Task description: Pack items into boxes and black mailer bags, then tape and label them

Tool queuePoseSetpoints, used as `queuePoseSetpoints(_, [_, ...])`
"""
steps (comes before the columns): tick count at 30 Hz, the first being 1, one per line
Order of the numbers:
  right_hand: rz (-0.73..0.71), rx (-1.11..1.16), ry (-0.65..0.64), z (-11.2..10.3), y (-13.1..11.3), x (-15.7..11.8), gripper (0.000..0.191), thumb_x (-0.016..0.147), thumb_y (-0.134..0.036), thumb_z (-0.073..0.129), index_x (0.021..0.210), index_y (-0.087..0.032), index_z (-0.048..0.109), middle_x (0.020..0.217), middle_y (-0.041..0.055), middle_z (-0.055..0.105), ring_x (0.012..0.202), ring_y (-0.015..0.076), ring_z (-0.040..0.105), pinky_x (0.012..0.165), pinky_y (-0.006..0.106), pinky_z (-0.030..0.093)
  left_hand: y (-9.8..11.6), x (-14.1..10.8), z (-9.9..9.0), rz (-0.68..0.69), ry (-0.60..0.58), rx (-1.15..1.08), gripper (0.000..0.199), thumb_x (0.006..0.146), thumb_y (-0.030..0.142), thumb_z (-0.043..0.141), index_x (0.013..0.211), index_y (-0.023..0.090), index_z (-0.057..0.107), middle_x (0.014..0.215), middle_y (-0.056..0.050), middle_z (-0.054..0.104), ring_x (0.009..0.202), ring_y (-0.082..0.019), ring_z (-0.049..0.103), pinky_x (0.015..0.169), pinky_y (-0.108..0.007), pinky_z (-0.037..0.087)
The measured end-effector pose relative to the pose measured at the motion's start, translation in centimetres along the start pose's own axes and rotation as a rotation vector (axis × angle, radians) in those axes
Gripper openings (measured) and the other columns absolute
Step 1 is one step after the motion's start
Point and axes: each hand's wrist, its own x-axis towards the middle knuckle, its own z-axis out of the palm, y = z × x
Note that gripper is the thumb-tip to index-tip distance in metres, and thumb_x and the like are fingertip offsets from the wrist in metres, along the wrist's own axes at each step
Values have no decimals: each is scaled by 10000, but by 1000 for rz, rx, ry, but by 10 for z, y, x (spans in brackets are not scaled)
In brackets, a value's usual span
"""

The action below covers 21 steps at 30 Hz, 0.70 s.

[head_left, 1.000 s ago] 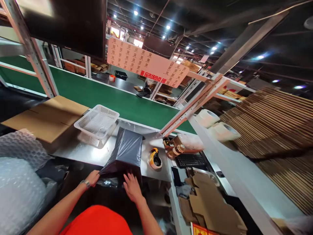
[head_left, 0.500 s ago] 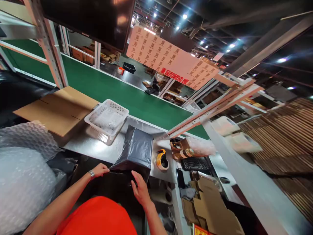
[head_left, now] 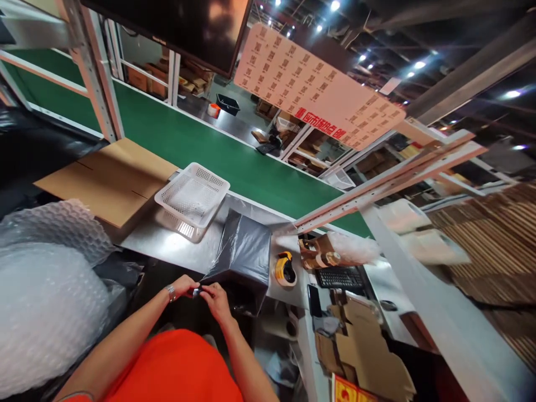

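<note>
A box-shaped parcel in a black plastic bag (head_left: 245,248) rests on the metal table, its loose open end towards me. My left hand (head_left: 185,286) pinches the left corner of the bag's edge. Close beside it, my right hand (head_left: 215,300) has its fingertips closed on the same corner, the two hands nearly touching. A small shiny bit shows between the fingers, too small to name. To the right of the parcel lies a yellow tape dispenser (head_left: 285,269) with a roll of tape.
A white perforated basket (head_left: 192,195) stands left of the parcel, next to flat cardboard (head_left: 113,178). Bubble wrap (head_left: 50,312) bulges at the left. Beyond the table runs a green conveyor belt (head_left: 251,173). A keyboard (head_left: 341,277), a phone (head_left: 314,300) and folded cardboard (head_left: 366,346) lie right.
My right hand has moved left from the bag's front opening to join my left hand at the corner. Its fingers have closed. The view has shifted slightly.
</note>
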Motion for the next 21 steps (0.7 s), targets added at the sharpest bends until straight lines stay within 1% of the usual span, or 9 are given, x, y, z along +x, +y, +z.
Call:
queuePoseSetpoints(3, [-16, -9, -16, 16, -4, 10, 348, 926, -571, 819, 1021, -261, 947, 842, 52, 729, 780, 222, 673, 744, 374, 546, -1, 1, -3, -2, -6, 22, 479, 1029, 491, 774, 689, 209, 589, 625, 86, 539, 620, -130, 565, 742, -313, 534])
queuePoseSetpoints(6, [-30, -10, -29, 17, -5, 12, 253, 928, -511, 840, 933, -279, 940, 816, 33, 695, 765, 203, 652, 718, 342, 508, -1, 1, -4, 5, -28, 52, 455, 1020, 471, 782, 691, 204, 616, 627, 80, 566, 623, -134, 573, 748, -319, 536])
queuePoseSetpoints(8, [-40, -12, -27, 16, -8, 7, 217, 949, -466, 819, 908, -283, 928, 830, 26, 682, 792, 200, 645, 747, 339, 499, -2, 1, -4, 19, -38, 66, 469, 985, 512, 792, 675, 207, 618, 627, 72, 574, 633, -144, 576, 755, -334, 533])
queuePoseSetpoints(10, [-40, -11, -11, 15, -13, -3, 235, 993, -431, 757, 908, -278, 913, 859, 28, 677, 830, 205, 641, 790, 346, 500, -3, -1, -5, 42, -38, 77, 513, 929, 593, 791, 642, 220, 588, 626, 60, 563, 655, -159, 574, 766, -352, 526])
queuePoseSetpoints(13, [-10, 8, 8, 7, -19, -28, 283, 1036, -421, 681, 911, -272, 887, 903, 38, 701, 878, 215, 662, 834, 352, 516, -2, -4, -8, 77, -40, 113, 620, 776, 781, 772, 595, 247, 514, 611, 57, 501, 679, -174, 547, 781, -375, 507])
queuePoseSetpoints(15, [27, 30, 10, -8, -19, -55, 303, 1030, -448, 681, 881, -268, 873, 904, 42, 737, 889, 224, 697, 841, 355, 533, 1, -5, -12, 89, -49, 162, 700, 657, 886, 750, 563, 263, 444, 594, 72, 419, 666, -164, 483, 765, -373, 481])
queuePoseSetpoints(17, [79, 52, 21, -31, -15, -91, 331, 1009, -487, 692, 839, -260, 862, 879, 46, 771, 870, 236, 726, 823, 362, 544, 5, -6, -15, 92, -59, 221, 757, 576, 946, 731, 541, 277, 378, 588, 84, 349, 651, -145, 404, 736, -364, 450])
queuePoseSetpoints(19, [159, 65, 57, -62, -6, -134, 352, 987, -518, 698, 813, -257, 858, 844, 49, 792, 830, 248, 737, 790, 369, 545, 11, -7, -18, 92, -68, 281, 784, 549, 982, 709, 529, 288, 344, 583, 87, 313, 647, -138, 358, 716, -365, 437])
queuePoseSetpoints(21, [266, 76, 119, -98, 9, -182, 365, 959, -543, 699, 787, -259, 851, 801, 51, 793, 777, 257, 730, 744, 376, 536, 17, -9, -19, 92, -71, 340, 791, 551, 999, 695, 524, 291, 344, 576, 85, 303, 648, -140, 354, 715, -370, 444])
